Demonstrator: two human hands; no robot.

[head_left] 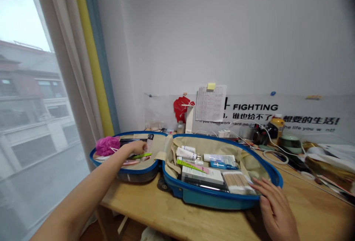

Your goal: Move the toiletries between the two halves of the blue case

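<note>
A blue-rimmed suitcase (222,200) lies opened flat, its two halves side by side. Over the left half, my left hand (138,147) reaches in with fingers curled beside a small packaged item (150,143); what they hold, if anything, is hidden. Near it are a purple bath puff (107,146) and a green slim item (142,156). My right hand (277,207) rests on the right half's front rim, fingers stretched out. Inside that half are cotton swabs (237,182), a white box (202,175), a white tube (219,158), a blue bottle (218,164) and several small tubes.
The suitcase stands on a wooden table (144,200). Along the right are a white cable (274,156), a yellow bottle (276,126), a green-lidded jar (290,143) and other clutter. A wall with a pinned paper (210,104) is behind; a curtain (63,56) and window are left.
</note>
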